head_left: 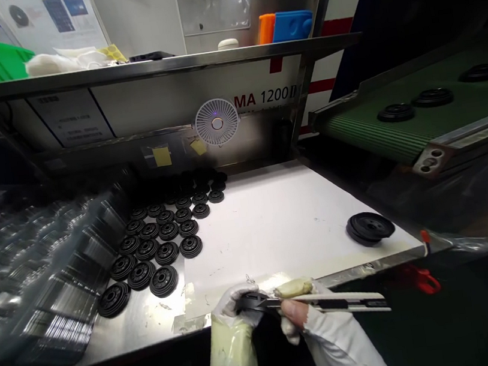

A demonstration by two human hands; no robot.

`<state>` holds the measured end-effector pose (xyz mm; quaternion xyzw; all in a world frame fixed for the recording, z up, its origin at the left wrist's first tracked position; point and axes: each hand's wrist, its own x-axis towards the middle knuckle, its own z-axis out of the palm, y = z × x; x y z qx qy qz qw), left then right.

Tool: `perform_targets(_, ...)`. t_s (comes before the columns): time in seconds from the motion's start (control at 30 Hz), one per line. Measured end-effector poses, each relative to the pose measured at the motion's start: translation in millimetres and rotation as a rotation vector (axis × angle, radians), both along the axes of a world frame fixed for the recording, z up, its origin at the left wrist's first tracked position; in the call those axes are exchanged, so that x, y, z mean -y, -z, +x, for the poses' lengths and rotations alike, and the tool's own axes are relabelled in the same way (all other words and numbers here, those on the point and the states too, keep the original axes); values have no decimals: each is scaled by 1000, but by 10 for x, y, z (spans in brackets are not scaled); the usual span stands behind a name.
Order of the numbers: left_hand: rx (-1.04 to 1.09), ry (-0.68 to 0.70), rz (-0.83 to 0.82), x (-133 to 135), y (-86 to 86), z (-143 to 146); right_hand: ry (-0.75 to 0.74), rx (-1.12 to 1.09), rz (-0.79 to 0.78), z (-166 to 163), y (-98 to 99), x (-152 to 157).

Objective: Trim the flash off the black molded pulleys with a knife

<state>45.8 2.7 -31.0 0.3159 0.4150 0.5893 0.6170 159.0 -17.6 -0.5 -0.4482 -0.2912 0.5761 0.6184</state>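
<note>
Gloved and wrapped in clear film over yellowish padding, my left hand (pixel 232 312) is closed on a black round part (pixel 252 301), mostly hidden by the fingers. A white and black utility knife (pixel 351 301) is gripped in my right hand (pixel 296 315), whose thumb is bare while the rest is gloved. The knife's blade end points left and meets the black part at its edge; I cannot tell whether it cuts in. Both hands are at the table's front edge. Farther right on the white sheet lies another black ribbed part (pixel 371 228), apparently two stacked.
Several black ribbed round parts (pixel 164 281) stand in rows on the left, beside stacked clear plastic trays (pixel 58 282). A green conveyor belt (pixel 367 123) on the right carries more parts. A small white fan (pixel 217 122) hangs under the metal shelf (pixel 155 68).
</note>
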Motion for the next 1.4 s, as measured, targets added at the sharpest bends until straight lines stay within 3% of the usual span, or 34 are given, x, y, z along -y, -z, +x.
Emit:
perform_targets(0.2, -109, -15, -8, 36, 3, 8, -1, -8, -13, -23, 63, 4)
perform_targets(0.47, -61, 7, -13, 13, 35, 6, -22, 31, -44, 22, 133, -42)
perform_targets(0.63, -97, 19, 33, 44, 86, -34, -148, 87, -61, 62, 128, -24)
perform_targets(0.77, -112, 115, 42, 49, 20, -37, -210, 6, 8, 133, 28, -29)
perform_targets(1.03, 130, 427, 13, 73, -198, 26, -457, 149, 17, 297, -160, -191)
perform_targets(1.1, 105, 410, 1, 93, -176, 22, -504, 168, 11, 321, -142, -191)
perform_targets(1.23, -79, 246, -70, 51, -34, -92, -664, 256, -38, 494, -133, -131)
perform_targets(1.33, -301, 141, -69, -155, 66, -235, -626, 488, -85, 796, -253, -115)
perform_targets(1.4, -482, 12, 101, -356, 111, -308, -546, 636, -61, 1071, -439, -159)
